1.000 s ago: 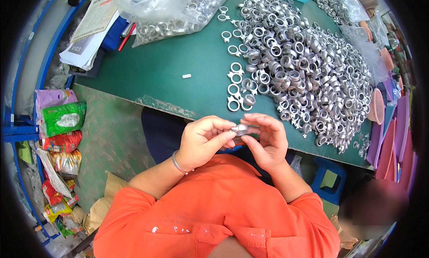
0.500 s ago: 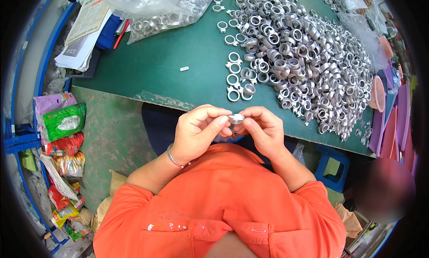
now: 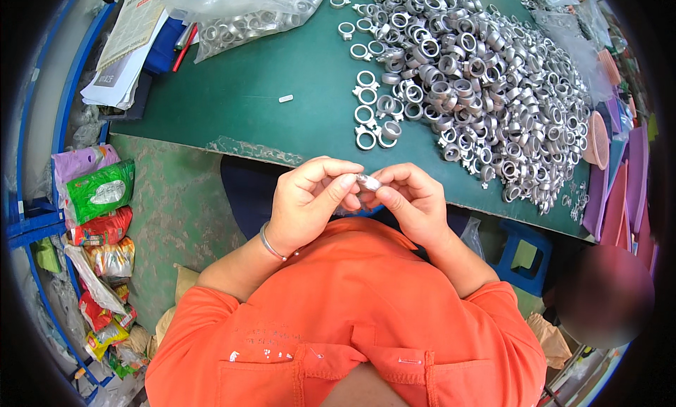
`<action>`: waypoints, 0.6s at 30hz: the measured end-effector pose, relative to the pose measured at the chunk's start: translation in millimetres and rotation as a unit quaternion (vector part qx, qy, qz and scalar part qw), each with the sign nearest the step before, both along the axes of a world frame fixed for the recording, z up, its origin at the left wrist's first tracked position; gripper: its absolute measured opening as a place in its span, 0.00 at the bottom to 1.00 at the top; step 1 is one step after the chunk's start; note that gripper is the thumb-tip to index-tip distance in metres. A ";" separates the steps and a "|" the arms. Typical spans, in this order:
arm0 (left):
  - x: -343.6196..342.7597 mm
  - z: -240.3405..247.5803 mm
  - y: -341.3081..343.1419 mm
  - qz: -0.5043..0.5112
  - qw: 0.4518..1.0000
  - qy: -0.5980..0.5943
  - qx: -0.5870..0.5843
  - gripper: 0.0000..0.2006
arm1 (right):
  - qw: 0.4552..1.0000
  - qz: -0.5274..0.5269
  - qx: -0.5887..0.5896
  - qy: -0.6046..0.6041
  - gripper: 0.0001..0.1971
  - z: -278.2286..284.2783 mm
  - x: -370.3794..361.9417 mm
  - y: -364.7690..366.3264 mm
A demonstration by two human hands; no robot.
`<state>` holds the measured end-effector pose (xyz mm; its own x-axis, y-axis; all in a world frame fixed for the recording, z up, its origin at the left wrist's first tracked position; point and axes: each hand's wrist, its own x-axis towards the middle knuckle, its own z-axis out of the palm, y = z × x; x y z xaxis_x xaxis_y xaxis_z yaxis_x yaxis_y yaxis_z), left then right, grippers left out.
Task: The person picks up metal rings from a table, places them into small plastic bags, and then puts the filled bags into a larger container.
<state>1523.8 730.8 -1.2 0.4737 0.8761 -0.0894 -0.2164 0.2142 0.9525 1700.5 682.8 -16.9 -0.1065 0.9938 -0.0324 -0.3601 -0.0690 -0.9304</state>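
Observation:
Between the fingertips of my left hand (image 3: 310, 192) and my right hand (image 3: 410, 194) is a small silver metal ring (image 3: 367, 182), tilted and partly covered by the fingers. Both thumbs and forefingers pinch it, just off the table's near edge and above my lap. Beyond my hands, on the green table (image 3: 246, 101), lies a large heap of similar metal rings (image 3: 486, 90) with small lugs. Several rings (image 3: 365, 115) stand apart in a loose column along the heap's left side.
A clear plastic bag of rings (image 3: 253, 27) lies at the far left, beside papers (image 3: 127, 48) and a red pen (image 3: 184, 49). A small white piece (image 3: 285, 98) rests on the table. Colourful packets (image 3: 102, 192) fill a blue rack at left; a blue stool (image 3: 522, 255) stands at right.
The ring has turned and tilted between my fingertips, its right end now lower. Both hands stay in nearly the same place. The view has shifted slightly.

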 end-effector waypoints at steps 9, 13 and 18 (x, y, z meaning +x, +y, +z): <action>0.4 5.5 -2.7 -0.014 0.999 -0.028 0.012 0.09 | 0.997 0.000 0.064 -0.036 0.07 -2.4 -1.7 1.0; -1.0 4.8 -1.7 -0.031 0.999 -0.030 0.009 0.08 | 0.998 0.003 0.052 -0.025 0.06 -4.6 -2.1 -0.5; 2.6 -1.7 -2.8 -0.024 0.998 -0.006 0.064 0.08 | 0.933 -0.081 0.223 -0.269 0.09 -2.0 0.3 2.4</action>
<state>1526.4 728.1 -2.9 0.5163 0.8560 0.0268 -0.2194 0.1020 0.9703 1700.8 685.2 -18.9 -0.0419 0.9230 0.3824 0.1955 0.3829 -0.9029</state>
